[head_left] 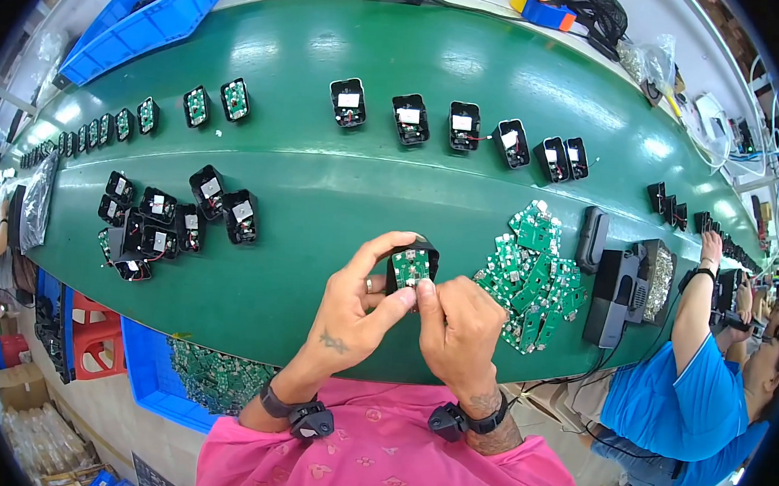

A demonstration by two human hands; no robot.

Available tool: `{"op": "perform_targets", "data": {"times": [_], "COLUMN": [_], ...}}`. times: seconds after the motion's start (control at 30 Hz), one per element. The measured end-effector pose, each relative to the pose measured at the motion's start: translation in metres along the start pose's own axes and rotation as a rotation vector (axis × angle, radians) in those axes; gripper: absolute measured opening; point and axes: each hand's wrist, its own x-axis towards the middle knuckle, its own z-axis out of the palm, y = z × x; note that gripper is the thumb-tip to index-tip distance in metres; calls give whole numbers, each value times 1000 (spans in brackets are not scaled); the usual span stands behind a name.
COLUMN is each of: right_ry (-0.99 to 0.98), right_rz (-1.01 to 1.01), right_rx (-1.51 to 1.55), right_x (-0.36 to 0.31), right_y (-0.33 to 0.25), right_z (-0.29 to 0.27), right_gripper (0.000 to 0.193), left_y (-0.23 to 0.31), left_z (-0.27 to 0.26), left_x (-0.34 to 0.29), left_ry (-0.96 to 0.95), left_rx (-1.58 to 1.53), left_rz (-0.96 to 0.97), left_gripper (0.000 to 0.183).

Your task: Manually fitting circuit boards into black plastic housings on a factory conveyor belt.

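Both hands pinched the case (418,252), left hand (355,308) gripping its left side, right hand (461,325) thumb pressing the board (409,266); seating called for even pressure.

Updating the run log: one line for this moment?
left hand: holds black housing | right hand: presses green circuit board in | board pile: right

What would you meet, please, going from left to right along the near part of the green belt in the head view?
Cluster of black housings → left hand → black housing with a green board, held in both hands → right hand → heap of green circuit boards → black device → co-worker's arm.
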Motion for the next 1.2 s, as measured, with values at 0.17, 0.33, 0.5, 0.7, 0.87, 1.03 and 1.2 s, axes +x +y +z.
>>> {"op": "perform_targets", "data": {"times": [0.17,0.33,0.5,0.7,0.87,1.03,1.2], "right_ry": [62,-39,-155,-230,-131,-17,27], "right_rz": [-31,86,407,273,136,51,-11], "right_rx": [-32,64,555,467,246,144,34], "right_x": [0,-4,0,5,8,5,2], "right_y": [-2,-2,7,-3,0,1,5], "right_z": [8,2,-17,-19,-11,0,7], "right_gripper": [29,23,27,21,20,24,26], "left_y": [-10,-9,-8,-20,-22,-15,-17], "left_z": [2,-1,-6,5,6,-1,2], "left_x": [1,3,6,8,6,5,8], "left_ry": [83,97,-39,105,147,94,109], "left_rx": [-26,13,-232,71,277,-72,-105], "left_rz": [-19,-80,-102,104,242,119,75], "left_gripper": [49,54,65,56,54,50,41]}}
